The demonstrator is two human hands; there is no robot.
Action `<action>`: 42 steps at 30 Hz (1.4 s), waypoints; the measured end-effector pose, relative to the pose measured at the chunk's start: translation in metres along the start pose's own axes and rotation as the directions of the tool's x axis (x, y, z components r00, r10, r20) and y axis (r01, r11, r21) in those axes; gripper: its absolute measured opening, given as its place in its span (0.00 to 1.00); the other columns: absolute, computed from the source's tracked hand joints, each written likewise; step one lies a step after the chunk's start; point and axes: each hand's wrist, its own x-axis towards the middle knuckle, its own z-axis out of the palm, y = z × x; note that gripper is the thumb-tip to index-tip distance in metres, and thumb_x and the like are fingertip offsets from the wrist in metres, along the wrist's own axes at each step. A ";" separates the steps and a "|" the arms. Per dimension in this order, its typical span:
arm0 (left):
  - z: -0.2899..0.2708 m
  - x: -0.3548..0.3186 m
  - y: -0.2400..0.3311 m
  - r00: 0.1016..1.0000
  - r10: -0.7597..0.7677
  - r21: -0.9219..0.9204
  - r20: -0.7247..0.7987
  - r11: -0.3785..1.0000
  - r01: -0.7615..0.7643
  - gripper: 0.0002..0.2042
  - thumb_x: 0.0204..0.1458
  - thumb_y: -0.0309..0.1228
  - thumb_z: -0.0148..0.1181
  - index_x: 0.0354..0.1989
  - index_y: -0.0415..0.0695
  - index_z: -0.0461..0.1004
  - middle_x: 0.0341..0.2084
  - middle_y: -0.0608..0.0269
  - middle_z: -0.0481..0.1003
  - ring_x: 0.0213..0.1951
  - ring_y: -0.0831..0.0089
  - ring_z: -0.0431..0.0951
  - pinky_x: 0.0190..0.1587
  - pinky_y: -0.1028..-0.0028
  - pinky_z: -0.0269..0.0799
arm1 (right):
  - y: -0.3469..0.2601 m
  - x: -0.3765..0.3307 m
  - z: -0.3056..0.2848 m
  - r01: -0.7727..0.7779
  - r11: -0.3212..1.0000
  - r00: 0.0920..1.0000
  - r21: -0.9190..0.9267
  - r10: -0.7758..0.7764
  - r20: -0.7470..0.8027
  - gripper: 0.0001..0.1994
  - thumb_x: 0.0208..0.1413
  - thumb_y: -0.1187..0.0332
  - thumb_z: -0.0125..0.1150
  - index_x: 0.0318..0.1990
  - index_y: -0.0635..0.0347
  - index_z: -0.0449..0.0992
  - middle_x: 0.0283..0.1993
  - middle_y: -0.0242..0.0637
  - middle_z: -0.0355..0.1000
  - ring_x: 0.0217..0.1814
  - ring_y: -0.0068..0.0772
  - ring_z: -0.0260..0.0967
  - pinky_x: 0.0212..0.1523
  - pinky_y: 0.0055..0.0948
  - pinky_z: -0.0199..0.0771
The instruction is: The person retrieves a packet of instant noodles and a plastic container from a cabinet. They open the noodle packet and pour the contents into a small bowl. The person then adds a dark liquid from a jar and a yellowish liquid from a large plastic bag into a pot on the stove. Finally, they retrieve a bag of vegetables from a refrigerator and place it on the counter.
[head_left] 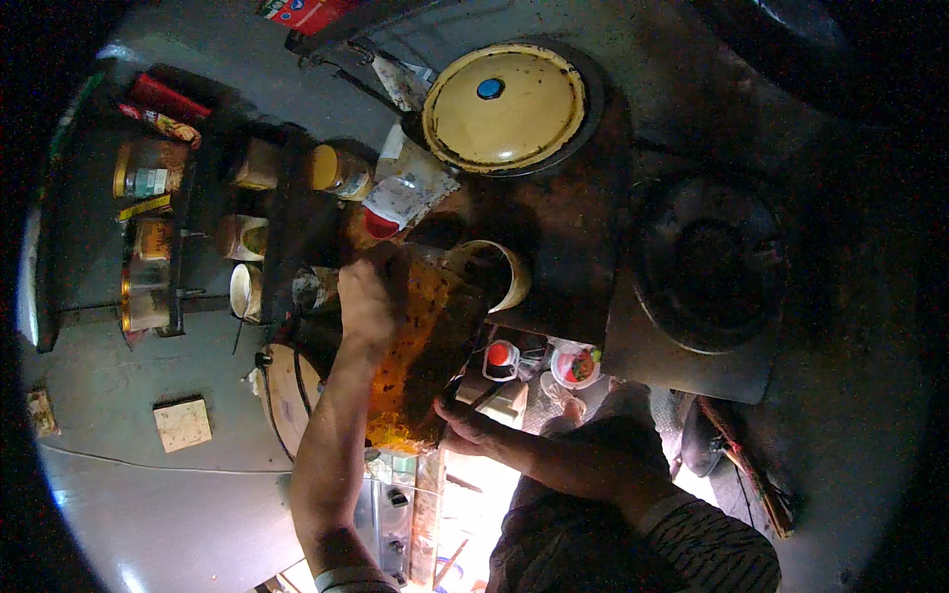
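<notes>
Between my two hands is a large amber plastic jug (400, 361), with dark specks and smudges on its side. My left hand (371, 296) is closed round its upper end, fingers mostly hidden from view. At its lower end, my right hand (465, 427) grips the edge, thumb uppermost. Just beyond the jug's upper end stands a cylindrical container (514, 282) with a pale rim and dark inside; whether the two touch I cannot tell. Near my left hand lies a clear plastic packet (410, 193), a red cap-like piece (381, 223) at its end.
A yellow lidded pot (504, 119) with a blue knob sits at the back of the dark stove top. A round black burner cover (712, 262) is to the right. Jars (341, 170) line the left shelves. Below are a small red-topped jar (501, 358) and a white tub (576, 366).
</notes>
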 end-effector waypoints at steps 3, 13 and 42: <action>-0.004 0.003 -0.001 0.999 0.046 0.076 0.013 0.996 -0.047 0.06 0.50 0.30 0.54 0.30 0.41 0.75 0.26 0.46 0.74 0.31 0.50 0.76 0.33 0.63 0.71 | 0.001 0.001 0.001 0.003 1.000 1.000 -0.013 -0.003 -0.006 0.41 0.42 0.47 0.63 0.62 0.56 0.54 0.63 0.34 0.57 0.66 0.35 0.50 0.66 0.41 0.46; -0.010 0.024 0.023 0.967 0.009 0.338 0.255 0.936 -0.098 0.09 0.51 0.34 0.54 0.32 0.42 0.76 0.28 0.47 0.75 0.34 0.51 0.75 0.35 0.62 0.71 | 0.003 0.009 0.016 -0.001 0.997 0.999 0.077 0.004 -0.041 0.47 0.39 0.46 0.64 0.65 0.54 0.47 0.68 0.34 0.48 0.69 0.35 0.43 0.68 0.42 0.39; 0.035 0.095 0.045 0.847 -0.030 0.670 0.531 0.627 -0.398 0.15 0.53 0.41 0.51 0.38 0.42 0.74 0.33 0.49 0.76 0.40 0.55 0.76 0.41 0.61 0.72 | -0.014 0.028 0.092 0.147 0.954 0.985 0.262 -0.116 -0.130 0.41 0.42 0.46 0.63 0.62 0.51 0.52 0.64 0.33 0.54 0.67 0.36 0.49 0.66 0.44 0.47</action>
